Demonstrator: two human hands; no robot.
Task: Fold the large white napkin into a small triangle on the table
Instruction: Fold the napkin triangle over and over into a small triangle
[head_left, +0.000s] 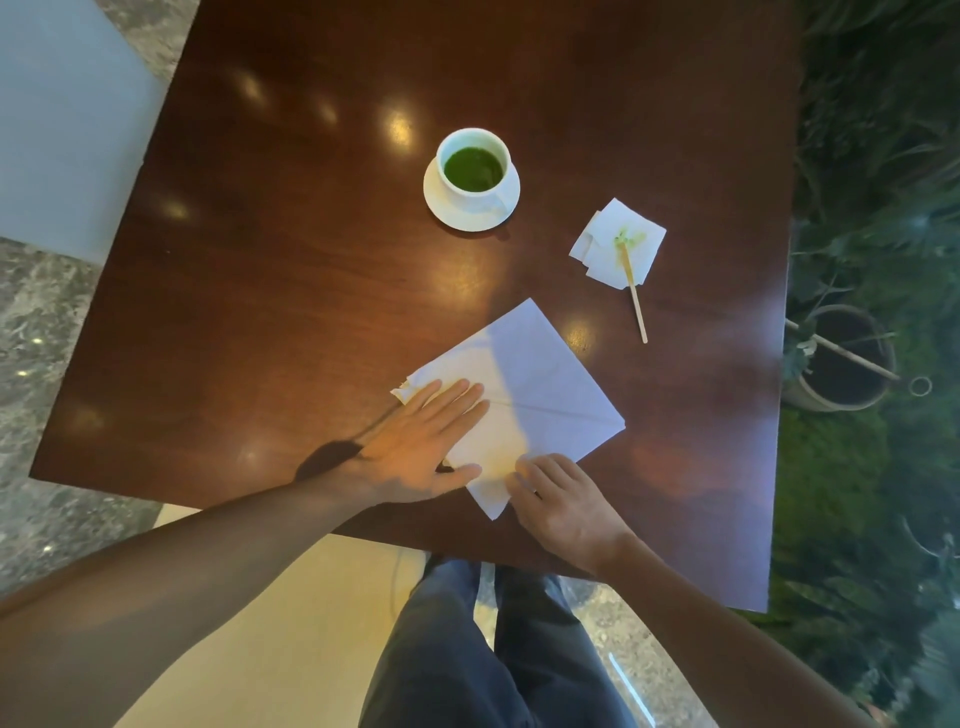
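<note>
The large white napkin (524, 384) is laid flat on the dark wooden table (291, 291), turned diamond-wise, with corners at twelve, three, six and nine o'clock. A crease is seen running across it from nine towards three o'clock. The nine o'clock corner is rumpled. It is placed near the table's six o'clock edge.

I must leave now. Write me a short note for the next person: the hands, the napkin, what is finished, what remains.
Left hand: flat, palm down, pressing the napkin's left part.
Right hand: fingers bent on the near corner.
Large white napkin: flat on the table, near edge, a square set like a diamond, creases visible.
Done: flattened, creased.
Left: fold into a small triangle.
</note>
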